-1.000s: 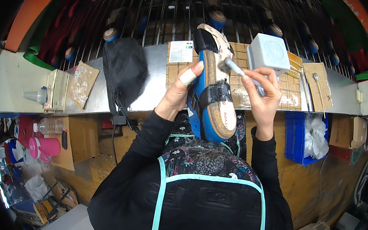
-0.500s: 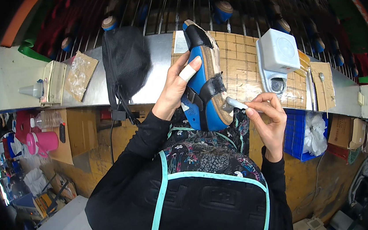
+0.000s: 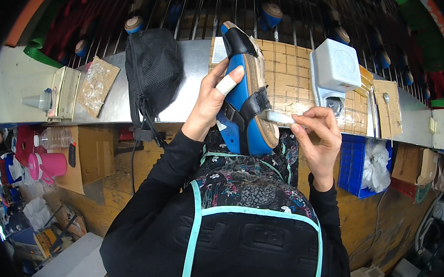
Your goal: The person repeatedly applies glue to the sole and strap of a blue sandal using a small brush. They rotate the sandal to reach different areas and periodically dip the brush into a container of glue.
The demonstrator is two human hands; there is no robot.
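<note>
Workbench [image 3: 18,92] of grey metal fronts a wire rack [image 3: 192,2].

White paper label [image 3: 219,50] on bench behind sandal toe. Clear plastic packet [image 3: 97,84] with brown backing, bench left. Small clear box [image 3: 64,92] beside it. Brown cardboard boxes [image 3: 416,166] under bench, right.

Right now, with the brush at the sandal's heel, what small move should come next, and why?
Probably draw the brush along the cork footbed toward the toe: the right hand has its tip at the heel end of the blue sandal, which the left hand steadies.
</note>
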